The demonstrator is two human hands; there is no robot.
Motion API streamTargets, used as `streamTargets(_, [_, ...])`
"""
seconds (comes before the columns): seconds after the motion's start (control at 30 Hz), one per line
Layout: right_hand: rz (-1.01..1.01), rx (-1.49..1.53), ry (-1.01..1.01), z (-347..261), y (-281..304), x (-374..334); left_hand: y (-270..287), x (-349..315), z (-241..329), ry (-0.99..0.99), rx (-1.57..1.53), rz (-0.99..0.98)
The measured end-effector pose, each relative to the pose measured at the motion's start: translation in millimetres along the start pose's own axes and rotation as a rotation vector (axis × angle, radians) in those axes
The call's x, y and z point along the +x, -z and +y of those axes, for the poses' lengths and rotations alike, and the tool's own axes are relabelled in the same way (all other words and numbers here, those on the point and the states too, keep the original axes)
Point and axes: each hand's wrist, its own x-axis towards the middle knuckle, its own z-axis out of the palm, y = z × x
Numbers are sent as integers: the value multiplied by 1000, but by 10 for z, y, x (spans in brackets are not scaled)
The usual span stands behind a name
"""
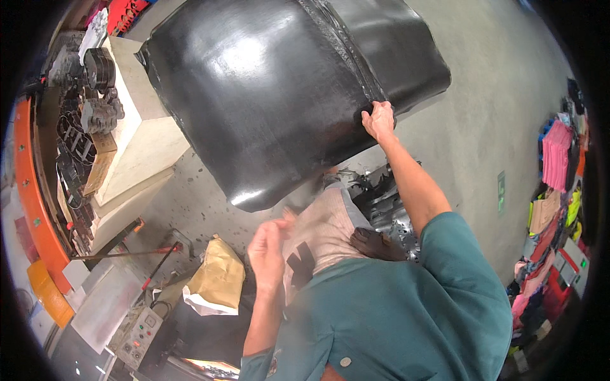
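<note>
A large, glossy black sheet [254,95], looking like leather or plastic, fills the upper middle; a ridged seam or fold runs across its right part. My right hand [380,120] grips its near edge beside the end of that ridge, fingers on top and partly hidden. My left hand [267,251] is raised in front of my light trousers [327,225], apart from the sheet. Its fingers look bent but smeared, so whether they hold anything is unclear. Below the sheet, black cut scraps [391,206] lie heaped beside my leg.
On the left, a cream block-like bench [149,136] bears dark metal shapes [101,114]. A crumpled brown paper bag [219,273] stands near a control box [140,336] with buttons. An orange beam [38,184] borders the left. Stacks of coloured material [556,155] line the right.
</note>
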Motion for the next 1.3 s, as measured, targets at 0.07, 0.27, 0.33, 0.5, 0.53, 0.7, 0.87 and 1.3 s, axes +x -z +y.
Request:
streamTargets(0.07, [22,33,-77,-22,49,16,-24,19,-120,103,63,-27])
streamTargets(0.27, [-14,-33,-103,-133,235,18,4,428,-158,-78,228,-158])
streamTargets(0.33, [11,-93,-94,-160,211,-22,66,564,-146,-143,249,-179])
streamTargets(0.5, [6,-123,-189,-109,124,85,349,778,-128,-117,238,-253])
streamTargets(0.53, [7,-116,-200,-84,134,144,428,813,-130,-118,249,-260])
streamTargets(0.7, [-295,-8,-133,33,304,402,791,969,-202,-48,313,-268])
streamTargets(0.87, [-334,233,-200,86,94,408,946,1083,-254,65,327,-215])
streamTargets(1.3, [-250,-149,383,-1797,291,-535,1094,1336,-88,-333,361,-169])
